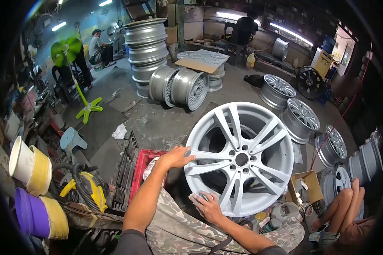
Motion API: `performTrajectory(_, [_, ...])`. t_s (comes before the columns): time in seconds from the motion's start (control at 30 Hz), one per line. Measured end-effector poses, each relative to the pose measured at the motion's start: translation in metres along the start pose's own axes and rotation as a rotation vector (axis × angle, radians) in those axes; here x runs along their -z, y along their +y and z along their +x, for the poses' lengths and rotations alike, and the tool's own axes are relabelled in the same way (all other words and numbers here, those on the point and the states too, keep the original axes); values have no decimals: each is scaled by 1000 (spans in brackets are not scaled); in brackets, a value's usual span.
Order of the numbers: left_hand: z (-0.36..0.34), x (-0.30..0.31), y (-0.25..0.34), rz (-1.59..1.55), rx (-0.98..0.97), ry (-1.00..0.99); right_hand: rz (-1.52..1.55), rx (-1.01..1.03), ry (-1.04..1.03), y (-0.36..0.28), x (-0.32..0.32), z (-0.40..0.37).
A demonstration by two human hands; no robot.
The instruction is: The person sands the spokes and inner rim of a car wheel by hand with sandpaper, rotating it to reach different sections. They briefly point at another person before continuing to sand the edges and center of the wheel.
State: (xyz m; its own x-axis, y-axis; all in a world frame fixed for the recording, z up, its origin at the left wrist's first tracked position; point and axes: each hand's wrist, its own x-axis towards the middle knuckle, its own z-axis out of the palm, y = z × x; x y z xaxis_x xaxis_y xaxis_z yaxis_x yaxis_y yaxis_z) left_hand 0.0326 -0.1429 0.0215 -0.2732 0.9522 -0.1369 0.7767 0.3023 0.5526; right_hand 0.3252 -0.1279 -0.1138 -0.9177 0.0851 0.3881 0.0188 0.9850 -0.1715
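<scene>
A large pale grey alloy wheel (241,160) with paired spokes lies tilted in front of me, face up, above my camouflage-clad legs. My left hand (176,157) grips its left edge, fingers over the lip near a spoke's end. At the lower left edge of the wheel, my right hand (207,206) has its fingers bent against the lip. Something pale shows by its fingertips, too small to make out. What lies under the right palm is hidden.
A red crate (136,180) stands left of my knee, near a yellow machine (95,193) with a black hose. Finished-looking rims (300,120) line the right side. Stacked rims (147,51) and a green fan (67,53) stand farther back. Another person's bare legs (344,208) are at right.
</scene>
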Motion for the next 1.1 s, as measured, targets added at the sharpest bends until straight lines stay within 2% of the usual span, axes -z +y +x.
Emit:
performTrajectory(0.2, [-3, -1, -1, 30, 8, -11, -5, -28, 16, 7, 3, -33])
performTrajectory(0.27, [-1, -8, -1, 121, 12, 78, 60, -6, 105, 11, -8, -37])
performTrajectory(0.33, [-9, -5, 19, 44, -62, 148, 90, -51, 130, 5, -9, -37])
performTrajectory(0.4, [-17, -7, 64, 23, -165, 129, 117, -54, 170, 5, -22, -40])
performTrajectory(0.47, [-22, -20, 116, -150, -394, -31, 90, -44, 171, 11, -53, -49])
performTrajectory(0.53, [-31, -31, 173, -183, -574, -283, 210, -66, 174, 6, -44, -46])
performTrajectory(0.67, [-63, -20, 295, -155, -833, -583, 227, -94, 231, -3, -22, -37])
performTrajectory(0.73, [-73, -24, 341, -204, -1102, -590, 201, -107, 238, -1, -15, -44])
performTrajectory(0.83, [-96, -7, 399, -258, -1209, -642, 180, -105, 232, -1, -15, -48])
performTrajectory(0.9, [-102, -6, 416, -319, -1353, -579, 162, -94, 231, -1, -13, -49])
performTrajectory(1.0, [-81, -17, 390, -367, -1292, -479, 151, -76, 233, -1, -12, -49])
performTrajectory(1.07, [-53, -28, 346, -210, -1052, -475, 133, -53, 214, -2, -15, -51])
performTrajectory(1.1, [-36, -38, 314, -138, -990, -352, 108, -26, 197, 2, -20, -48])
